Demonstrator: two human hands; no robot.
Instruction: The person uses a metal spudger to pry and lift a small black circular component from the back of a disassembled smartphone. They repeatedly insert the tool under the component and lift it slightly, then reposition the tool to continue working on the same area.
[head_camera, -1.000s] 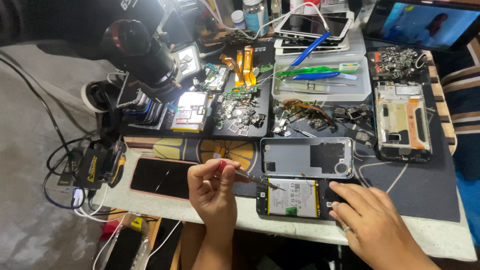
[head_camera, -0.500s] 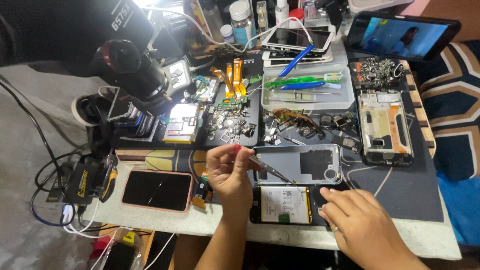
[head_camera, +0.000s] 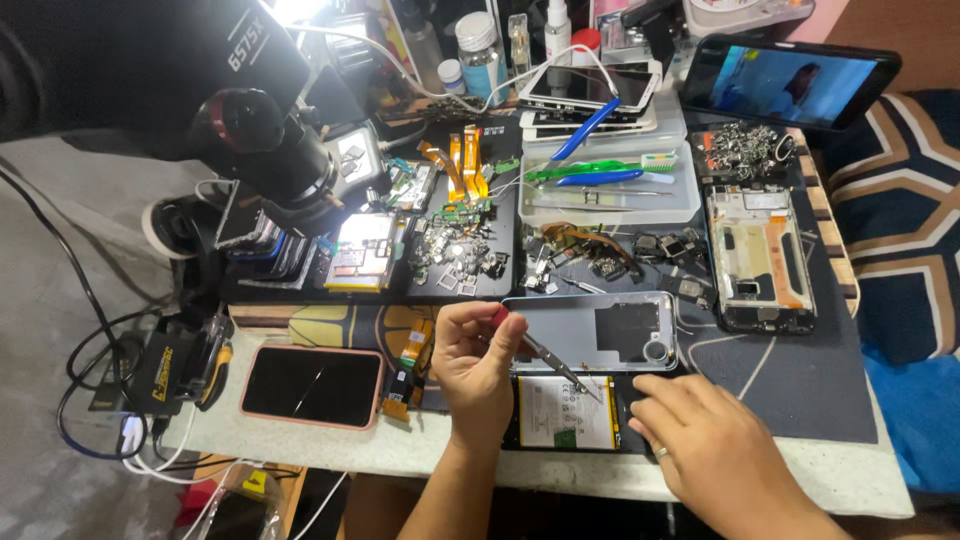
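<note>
Workbench (head_camera: 800, 470): left hand (head_camera: 478, 365) grips screwdriver (head_camera: 545, 355).

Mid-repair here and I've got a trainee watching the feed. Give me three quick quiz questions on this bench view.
1. True or false: the left hand holds a red-handled screwdriver.
2. What does the right hand rest on: A the pink-cased phone, B the opened phone, C the tray?
3. Which part shows white inside the opened phone?

Key: 1 true; 2 B; 3 the battery.
</note>
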